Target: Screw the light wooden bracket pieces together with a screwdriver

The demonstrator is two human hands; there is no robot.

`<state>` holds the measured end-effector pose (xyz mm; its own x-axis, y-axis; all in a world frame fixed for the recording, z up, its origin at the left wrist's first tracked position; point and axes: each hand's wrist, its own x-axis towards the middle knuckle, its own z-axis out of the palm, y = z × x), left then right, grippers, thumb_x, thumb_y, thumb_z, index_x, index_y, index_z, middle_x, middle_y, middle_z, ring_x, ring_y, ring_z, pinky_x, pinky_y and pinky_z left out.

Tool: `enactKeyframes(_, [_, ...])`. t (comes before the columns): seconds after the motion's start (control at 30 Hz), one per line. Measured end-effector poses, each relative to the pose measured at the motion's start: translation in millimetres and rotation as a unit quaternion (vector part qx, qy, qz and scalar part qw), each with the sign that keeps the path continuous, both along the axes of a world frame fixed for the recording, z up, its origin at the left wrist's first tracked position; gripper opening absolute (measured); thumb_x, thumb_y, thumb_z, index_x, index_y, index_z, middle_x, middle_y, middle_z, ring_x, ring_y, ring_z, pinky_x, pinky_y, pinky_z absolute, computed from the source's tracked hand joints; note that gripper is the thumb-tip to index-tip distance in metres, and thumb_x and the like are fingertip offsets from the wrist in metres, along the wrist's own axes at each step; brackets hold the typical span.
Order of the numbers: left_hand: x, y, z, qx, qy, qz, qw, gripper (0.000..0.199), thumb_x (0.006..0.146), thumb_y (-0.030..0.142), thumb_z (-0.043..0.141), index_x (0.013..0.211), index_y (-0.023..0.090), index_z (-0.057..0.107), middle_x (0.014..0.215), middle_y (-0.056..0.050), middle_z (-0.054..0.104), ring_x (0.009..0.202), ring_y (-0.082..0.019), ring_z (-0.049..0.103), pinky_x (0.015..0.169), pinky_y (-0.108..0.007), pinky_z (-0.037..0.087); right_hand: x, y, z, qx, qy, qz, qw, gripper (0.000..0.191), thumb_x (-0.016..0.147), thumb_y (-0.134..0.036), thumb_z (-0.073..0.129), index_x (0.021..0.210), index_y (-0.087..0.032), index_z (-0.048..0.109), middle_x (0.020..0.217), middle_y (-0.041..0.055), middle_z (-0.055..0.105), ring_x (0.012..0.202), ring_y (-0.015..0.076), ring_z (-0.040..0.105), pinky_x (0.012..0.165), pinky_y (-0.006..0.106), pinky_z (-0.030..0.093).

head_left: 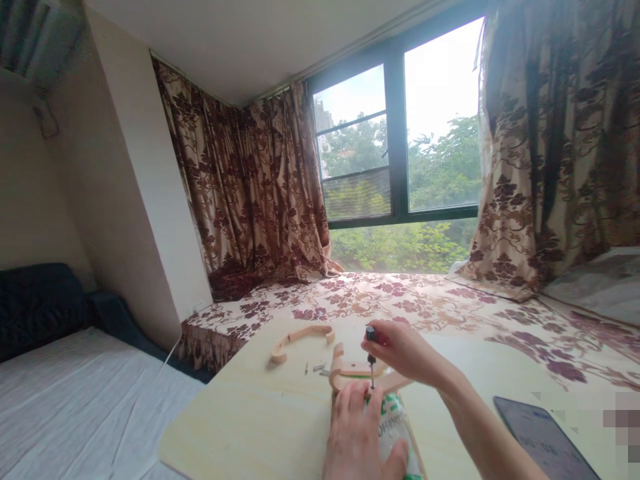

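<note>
"What's in your right grip?"

"A screwdriver: glossy dark handle, plastic by its look, and a bare metal shaft. My left grip presses shiny, printed plastic film, the skin of a packet."

"And the wood?"

"Pale, smooth and matt: one curved piece at eleven o'clock from my left grip, another curved piece at twelve. The counter looks like smooth, wood-grained board."

"Anything else?"

"Glossy glass on the phone, three o'clock; patterned cloth at twelve."

Floral curtains flanking window; pale-covered bed; probably phone.
</note>
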<state>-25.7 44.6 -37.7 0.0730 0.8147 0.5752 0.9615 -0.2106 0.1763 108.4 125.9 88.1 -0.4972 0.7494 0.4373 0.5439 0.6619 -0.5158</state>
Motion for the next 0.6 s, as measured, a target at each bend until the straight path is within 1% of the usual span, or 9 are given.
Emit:
enactKeyframes(0.07, [-1.2,2.2,-4.7,0.002,-0.002,-0.004,1.0,0.064,0.062,0.039,0.065,0.124,0.03,0.052,0.13,-0.004,0.053,0.123,-0.028,0.043,0.104,-0.044,0.037,0.6,0.9,0.0,0.001,-0.003,-0.011,1.0,0.018,0.079,-0.03,0.053,0.065,-0.019,0.051,0.058,-0.0006,0.056,0.055,0.0125,0.044,0.053,0.025,0.03])
enactKeyframes(0.13, [-2.5,5.1,-10.2,0.01,0.001,-0.008,1.0,0.066,0.06,0.038,0.065,0.124,0.03,0.052,0.129,-0.004,0.053,0.122,-0.029,0.043,0.103,-0.045,0.038,2.2,0.2,1.0,-0.003,0.001,-0.006,1.0,0.012,0.08,-0.03,0.053,0.072,-0.02,0.055,0.062,-0.0006,0.058,0.058,0.0127,0.046,0.055,0.025,0.032])
enactKeyframes(0.2, [-4.0,8.7,-16.1,0.036,0.012,-0.009,0.999,0.068,0.059,0.037,0.065,0.124,0.03,0.051,0.128,-0.004,0.055,0.12,-0.029,0.046,0.102,-0.046,0.04,3.8,-1.2,2.5,-0.013,0.007,0.014,1.0,0.01,0.081,-0.028,0.052,0.079,-0.021,0.059,0.067,-0.0003,0.061,0.061,0.013,0.049,0.057,0.024,0.034])
enactKeyframes(0.27, [-5.8,12.4,-21.8,0.076,0.027,-0.011,0.997,0.069,0.057,0.037,0.064,0.125,0.031,0.051,0.126,-0.003,0.056,0.118,-0.028,0.047,0.1,-0.045,0.041,4.8,-1.9,3.4,-0.022,0.007,0.023,0.999,0.012,0.082,-0.028,0.051,0.077,-0.021,0.059,0.068,0.0,0.061,0.063,0.0131,0.049,0.058,0.024,0.034])
enactKeyframes(0.37, [-9.1,16.9,-27.7,0.127,0.044,-0.017,0.991,0.067,0.058,0.038,0.063,0.124,0.03,0.051,0.124,-0.003,0.057,0.115,-0.027,0.049,0.097,-0.042,0.043,4.3,-0.6,3.6,-0.017,-0.005,-0.016,1.0,0.018,0.082,-0.032,0.052,0.071,-0.02,0.055,0.063,-0.0003,0.057,0.06,0.0131,0.047,0.055,0.025,0.032])
enactKeyframes(0.43, [-11.4,18.9,-29.6,0.15,0.056,-0.02,0.987,0.062,0.062,0.04,0.061,0.123,0.029,0.052,0.123,-0.004,0.057,0.115,-0.026,0.049,0.096,-0.041,0.043,3.4,0.3,3.7,-0.009,-0.008,-0.041,0.999,0.019,0.082,-0.035,0.052,0.07,-0.02,0.054,0.063,-0.0007,0.055,0.059,0.013,0.045,0.055,0.025,0.031])
enactKeyframes(0.47, [-12.4,19.7,-30.0,0.16,0.063,-0.021,0.985,0.06,0.065,0.042,0.059,0.123,0.029,0.052,0.123,-0.004,0.057,0.115,-0.026,0.049,0.096,-0.04,0.042,3.0,0.3,4.0,-0.01,-0.004,-0.041,0.999,0.018,0.081,-0.034,0.053,0.071,-0.02,0.054,0.063,-0.0009,0.055,0.059,0.0129,0.045,0.055,0.025,0.031])
enactKeyframes(0.57, [-14.2,21.5,-30.0,0.184,0.081,-0.021,0.979,0.057,0.069,0.046,0.056,0.122,0.027,0.053,0.121,-0.004,0.058,0.114,-0.026,0.049,0.094,-0.038,0.042,2.1,-1.6,5.8,-0.031,0.015,-0.001,0.999,0.007,0.079,-0.026,0.053,0.079,-0.02,0.058,0.066,-0.0018,0.056,0.06,0.0118,0.046,0.057,0.024,0.033])
enactKeyframes(0.6, [-14.4,21.8,-29.7,0.191,0.084,-0.019,0.978,0.056,0.069,0.047,0.056,0.122,0.027,0.054,0.121,-0.004,0.059,0.113,-0.026,0.05,0.093,-0.038,0.043,1.8,-2.4,6.3,-0.039,0.019,0.013,0.999,0.007,0.079,-0.024,0.053,0.08,-0.021,0.059,0.067,-0.002,0.056,0.06,0.0115,0.046,0.057,0.023,0.033])
